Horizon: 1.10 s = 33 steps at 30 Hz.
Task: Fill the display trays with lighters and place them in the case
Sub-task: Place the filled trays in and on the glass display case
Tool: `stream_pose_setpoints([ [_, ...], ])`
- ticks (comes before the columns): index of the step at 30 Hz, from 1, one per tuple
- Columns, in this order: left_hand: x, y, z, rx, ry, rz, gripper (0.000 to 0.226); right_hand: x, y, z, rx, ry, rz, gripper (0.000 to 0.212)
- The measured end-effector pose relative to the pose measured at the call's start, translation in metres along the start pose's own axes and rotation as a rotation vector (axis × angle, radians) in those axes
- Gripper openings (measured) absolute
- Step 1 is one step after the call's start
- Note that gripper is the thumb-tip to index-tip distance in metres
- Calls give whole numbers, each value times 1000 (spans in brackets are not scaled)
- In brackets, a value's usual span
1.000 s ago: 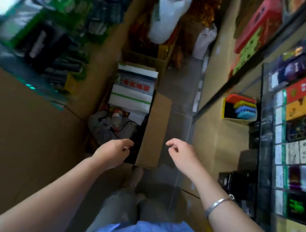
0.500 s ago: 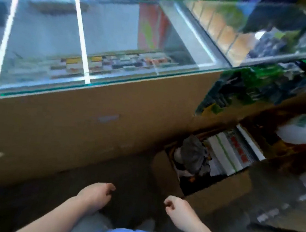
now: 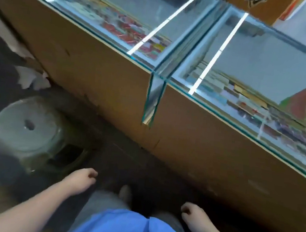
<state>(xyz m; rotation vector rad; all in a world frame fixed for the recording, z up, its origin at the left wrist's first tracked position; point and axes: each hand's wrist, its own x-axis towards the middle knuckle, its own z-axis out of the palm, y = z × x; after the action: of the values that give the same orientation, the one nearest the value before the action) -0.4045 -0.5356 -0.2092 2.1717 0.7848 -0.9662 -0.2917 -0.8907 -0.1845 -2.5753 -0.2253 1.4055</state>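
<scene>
Left hand (image 3: 80, 181) and right hand (image 3: 195, 217) hang low, fingers loosely curled, holding nothing. Glass case (image 3: 228, 71) ahead, colourful packs inside. No trays or lighters seen. Filling looks not started.

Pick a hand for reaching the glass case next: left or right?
Right, marginally. Both the left hand and right hand hang empty, but the glass case runs toward the right side.
</scene>
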Motion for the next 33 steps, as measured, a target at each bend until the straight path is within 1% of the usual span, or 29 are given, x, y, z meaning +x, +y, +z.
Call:
stream_pose_setpoints([
  [4,-3,-38,-10,-374,86,-168,30,37,-75,-34,-131,-38,-120,29],
  [7,-9,-48,-7,-616,140,-285,27,62,-125,-53,-235,-104,-214,28],
  [9,-10,-47,-5,-746,144,-330,27,77,-159,-61,-269,-138,-276,26],
  [12,-4,-42,-14,-976,180,-386,28,91,-213,-71,-247,-144,-405,23],
  [15,10,-25,-45,-1147,315,-403,28,95,-270,-86,-251,-164,-586,23],
  [18,30,2,-100,-1197,471,-332,26,92,-325,-112,-279,-150,-765,26],
  [21,42,33,-164,-1188,597,-184,25,80,-378,-145,-300,-105,-1005,25],
  [23,42,50,-209,-1207,711,-74,24,70,-414,-168,-270,-65,-1170,24],
  [25,36,64,-249,-1258,827,28,26,61,-446,-189,-168,-35,-1273,21],
  [28,27,76,-299,-1255,969,112,27,60,-487,-221,-1,26,-1315,20],
  [33,27,80,-372,-1250,1119,168,28,85,-557,-264,9,166,-1255,23],
])
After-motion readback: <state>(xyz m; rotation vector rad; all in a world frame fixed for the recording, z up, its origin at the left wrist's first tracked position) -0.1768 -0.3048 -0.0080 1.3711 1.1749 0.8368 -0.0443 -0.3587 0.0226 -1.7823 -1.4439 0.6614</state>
